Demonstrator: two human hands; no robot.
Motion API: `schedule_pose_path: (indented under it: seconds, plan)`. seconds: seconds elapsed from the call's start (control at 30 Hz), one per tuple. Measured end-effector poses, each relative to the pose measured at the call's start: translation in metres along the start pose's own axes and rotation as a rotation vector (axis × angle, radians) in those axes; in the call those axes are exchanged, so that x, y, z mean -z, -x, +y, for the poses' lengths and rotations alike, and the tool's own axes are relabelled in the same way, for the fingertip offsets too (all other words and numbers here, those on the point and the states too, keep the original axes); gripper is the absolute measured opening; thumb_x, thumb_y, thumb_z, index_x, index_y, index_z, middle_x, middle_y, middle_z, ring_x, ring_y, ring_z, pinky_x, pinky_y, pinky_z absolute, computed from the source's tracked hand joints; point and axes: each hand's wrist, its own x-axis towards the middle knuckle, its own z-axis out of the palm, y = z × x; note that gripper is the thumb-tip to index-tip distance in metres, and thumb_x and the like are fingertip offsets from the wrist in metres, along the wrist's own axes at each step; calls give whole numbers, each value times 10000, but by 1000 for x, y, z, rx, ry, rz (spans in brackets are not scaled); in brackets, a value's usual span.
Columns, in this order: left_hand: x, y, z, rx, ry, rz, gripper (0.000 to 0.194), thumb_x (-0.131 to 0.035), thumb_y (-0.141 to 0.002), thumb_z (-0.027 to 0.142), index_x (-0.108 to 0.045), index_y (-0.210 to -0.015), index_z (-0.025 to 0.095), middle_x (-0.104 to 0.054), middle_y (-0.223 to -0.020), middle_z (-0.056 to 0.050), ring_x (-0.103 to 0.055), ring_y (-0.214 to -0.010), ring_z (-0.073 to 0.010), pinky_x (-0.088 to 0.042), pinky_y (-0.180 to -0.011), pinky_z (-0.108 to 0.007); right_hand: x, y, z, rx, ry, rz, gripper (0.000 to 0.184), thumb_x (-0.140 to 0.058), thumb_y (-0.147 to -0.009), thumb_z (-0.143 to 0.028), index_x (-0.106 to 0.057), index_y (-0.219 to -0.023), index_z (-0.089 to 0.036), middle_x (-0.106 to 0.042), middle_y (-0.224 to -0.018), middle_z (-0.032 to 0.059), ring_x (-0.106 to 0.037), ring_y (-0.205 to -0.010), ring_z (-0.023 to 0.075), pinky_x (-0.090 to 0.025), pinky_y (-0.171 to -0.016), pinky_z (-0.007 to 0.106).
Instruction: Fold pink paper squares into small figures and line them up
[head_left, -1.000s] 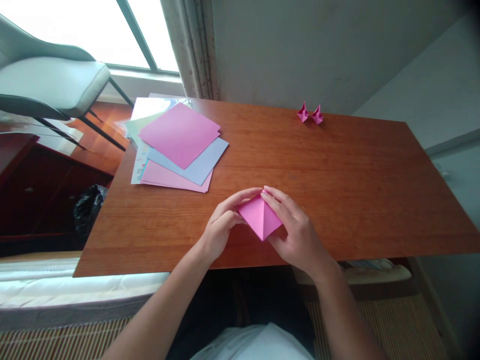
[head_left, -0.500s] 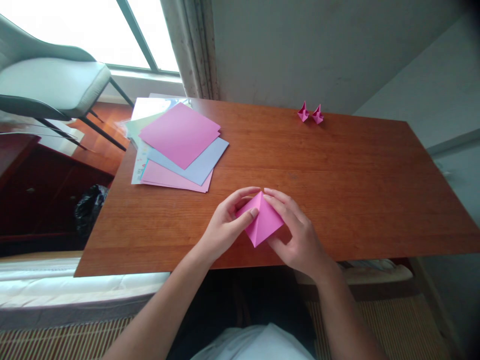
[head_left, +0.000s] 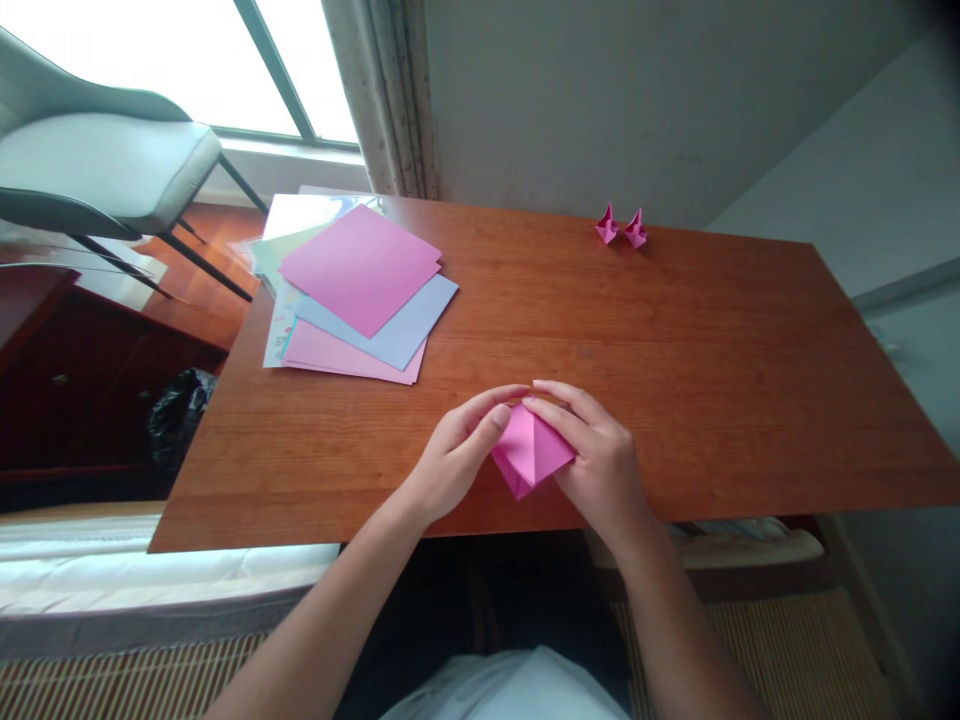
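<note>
A folded piece of pink origami paper (head_left: 534, 450) is held between my two hands just above the table near its front edge. It has a diamond outline with a crease down its middle and a corner pointing toward me. My left hand (head_left: 459, 450) grips its left upper side, thumb near the top corner. My right hand (head_left: 600, 455) holds the right side, fingers over the upper edge; its thumb is hidden behind the paper. The fingertips of both hands nearly meet at the top corner.
On the brown wooden table (head_left: 712, 380), a stack of pink sheets (head_left: 361, 270) and a pale blue sheet (head_left: 420, 318) lies at the left. Two small pink origami figures (head_left: 621, 230) stand at the back edge. A chair (head_left: 112, 170) is beyond the table's left side.
The folded paper has shifted slightly right and toward me, and its lower part now shows an opened fold. My left thumb has moved from its middle up to its upper left edge.
</note>
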Motion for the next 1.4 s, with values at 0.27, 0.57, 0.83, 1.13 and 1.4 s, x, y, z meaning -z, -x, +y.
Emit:
schedule_pose_path:
  seconds: [0.27, 0.57, 0.83, 1.13, 1.4]
  plan:
    - [0, 2, -3, 31, 141, -86, 661, -482, -948, 666, -635, -1339, 155, -714, -1234, -154, -694, -1048, -279, -560, -846, -348, 5, -9, 1, -87, -142, 89, 226, -574, -966, -242, -748, -1109, -258, -773, -1115, 48, -731, -1032, 225, -599, -898, 376]
    - [-4, 2, 4, 10, 85, -136, 480, -663, -933, 407, -606, -1358, 191, -674, -1340, -118, -651, -1186, -281, -549, -954, -347, 6, -8, 0, -112, -135, 78, 219, -595, -954, -229, -749, -1109, -245, -770, -1122, 50, -728, -1033, 217, -587, -906, 361]
    - [-5, 1, -4, -71, -80, 8, 377, -604, -927, 202, -648, -1300, 174, -695, -1312, -97, -652, -1192, -254, -526, -988, -331, -1, -3, -2, -50, -85, 75, 297, -601, -943, -192, -699, -1212, -272, -721, -1224, 73, -678, -1132, 255, -583, -949, 432]
    - [-2, 2, -6, -48, -2, 159, 293, -659, -904, 269, -745, -1174, 196, -769, -1147, -77, -721, -974, -234, -559, -798, -292, -16, 8, -3, 117, 17, 112, 600, -595, -928, -104, -496, -1467, -349, -614, -1407, 85, -596, -1250, 289, -553, -1016, 512]
    - [-3, 3, -7, -37, 16, 159, 287, -671, -895, 272, -751, -1164, 206, -762, -1176, -73, -701, -1041, -240, -540, -842, -294, -17, 11, 0, 127, 25, 109, 631, -584, -923, -76, -477, -1481, -350, -596, -1425, 93, -597, -1247, 286, -560, -1004, 496]
